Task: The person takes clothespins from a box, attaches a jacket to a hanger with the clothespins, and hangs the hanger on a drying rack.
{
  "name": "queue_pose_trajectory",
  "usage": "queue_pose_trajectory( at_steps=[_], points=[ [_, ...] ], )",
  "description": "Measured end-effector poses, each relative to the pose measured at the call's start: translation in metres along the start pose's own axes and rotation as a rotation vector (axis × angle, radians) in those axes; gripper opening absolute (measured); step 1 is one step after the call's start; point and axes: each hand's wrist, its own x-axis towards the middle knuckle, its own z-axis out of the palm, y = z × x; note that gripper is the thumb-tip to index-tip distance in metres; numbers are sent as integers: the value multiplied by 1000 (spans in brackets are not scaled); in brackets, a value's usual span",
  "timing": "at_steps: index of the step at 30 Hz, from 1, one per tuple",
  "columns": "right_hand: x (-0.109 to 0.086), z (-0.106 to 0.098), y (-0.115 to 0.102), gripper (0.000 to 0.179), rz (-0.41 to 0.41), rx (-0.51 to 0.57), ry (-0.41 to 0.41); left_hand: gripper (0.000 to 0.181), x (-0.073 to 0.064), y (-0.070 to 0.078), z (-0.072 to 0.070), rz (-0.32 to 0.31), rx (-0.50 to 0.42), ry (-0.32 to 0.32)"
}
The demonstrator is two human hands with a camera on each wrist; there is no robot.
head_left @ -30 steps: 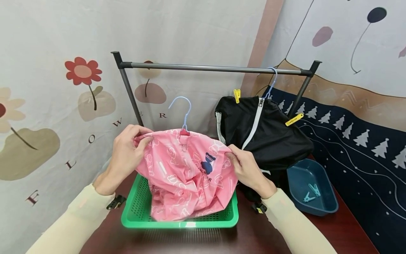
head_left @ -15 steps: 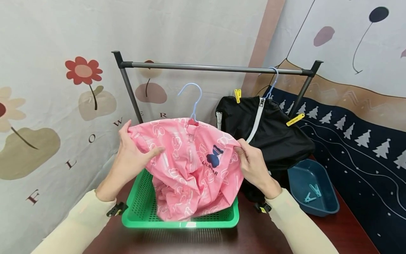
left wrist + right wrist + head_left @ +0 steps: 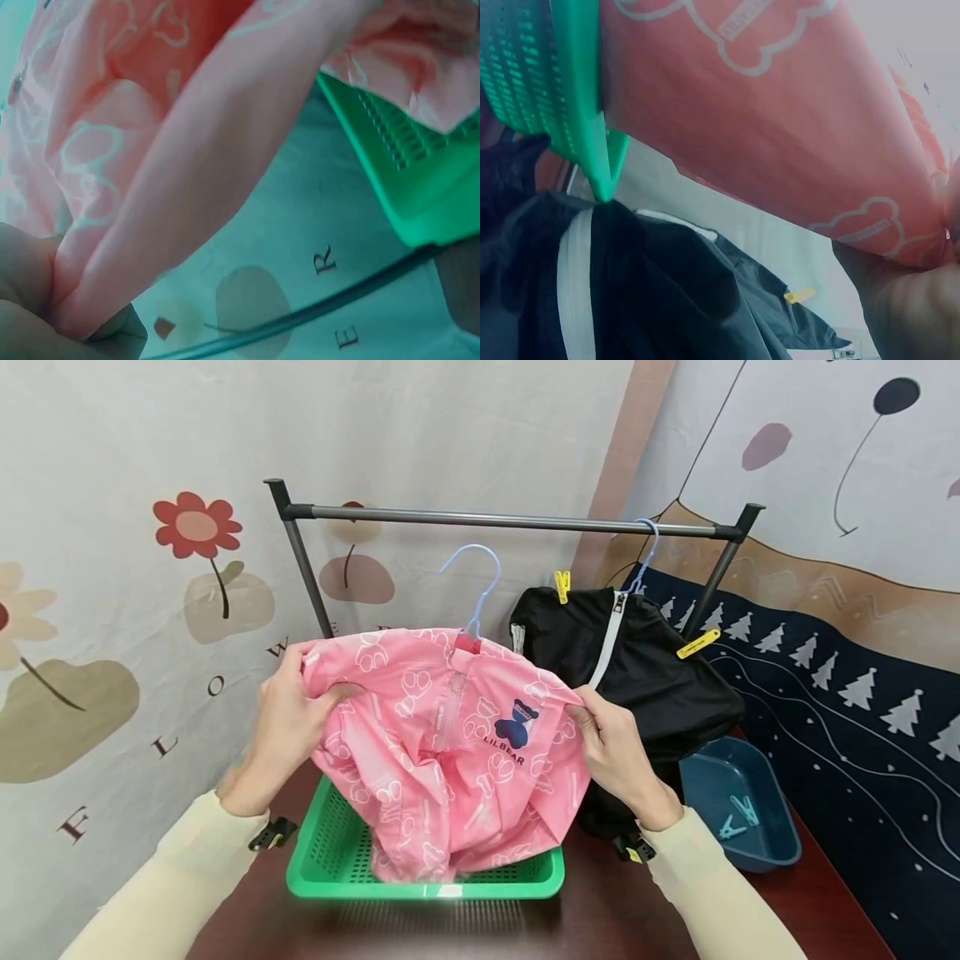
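And here's the pink jacket (image 3: 412, 727), held up over the green basket (image 3: 360, 890), its lower folds dropping inside the rim. Both grips are pinching cloth: left hand (image 3: 288, 727) at one shoulder, thumb in front; right hand (image 3: 622, 768) at the other. The hanger (image 3: 498, 572) pokes its hook through the collar, free of the rail (image 3: 465, 517). Trouble spot number one: its arms are hidden, so I can't tell how they sit. If one isn't seated, a shoulder could slide off as soon as either pinch loosens. Nobody has the hook, mind you, so it could swivel or drop inside the cloth. Down low, a fold snagging the basket might drag it across the counter (image 3: 360, 935). And look right: those knuckles are close to the black jacket (image 3: 645, 693); a careless swing could jog it or its yellow clips (image 3: 562, 587).
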Motion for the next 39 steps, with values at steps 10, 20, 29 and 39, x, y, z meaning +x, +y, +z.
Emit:
queue_pose_trajectory(
  at_steps=[10,20,29,39],
  points=[
    [-2,-7,8,27,-49,28,-4,23,16,-18,-9,320,186,80],
    [-7,-10,12,20,-4,15,-22,70,19,-17,-9,398,107,-178],
    [-10,-14,16,11,30,45,-51,31,23,-10,-9,521,108,-187],
    [-12,-22,18,13,96,78,-132,20,24,-1,-5,628,62,-195]
  ],
)
